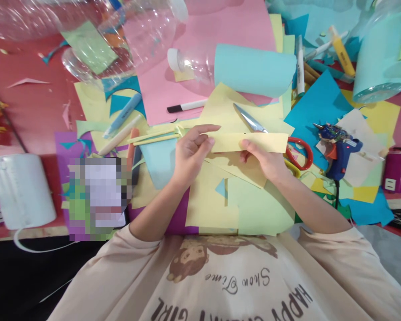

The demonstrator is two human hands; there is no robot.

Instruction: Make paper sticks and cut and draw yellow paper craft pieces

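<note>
A pale yellow paper strip (229, 142) stretches level between my two hands, above a pile of coloured paper. My left hand (192, 154) pinches its left end, thumb at the edge and forefinger extended above it. My right hand (263, 156) grips it nearer the right, with the thumb on top and the fingers mostly hidden underneath. Just behind the strip lie scissors (249, 118), their blades pointing away to the left and the red handle (302, 154) beside my right hand. Thin yellow paper strips (155, 134) lie left of my left hand.
A plastic bottle wrapped in light blue paper (254, 69) lies beyond my hands, near a black-capped marker (187, 106). To the right are a blue glue gun (341, 156) and another wrapped bottle (381, 58). Clear bottles (147, 35) lie back left; a white device (20, 189) stands left.
</note>
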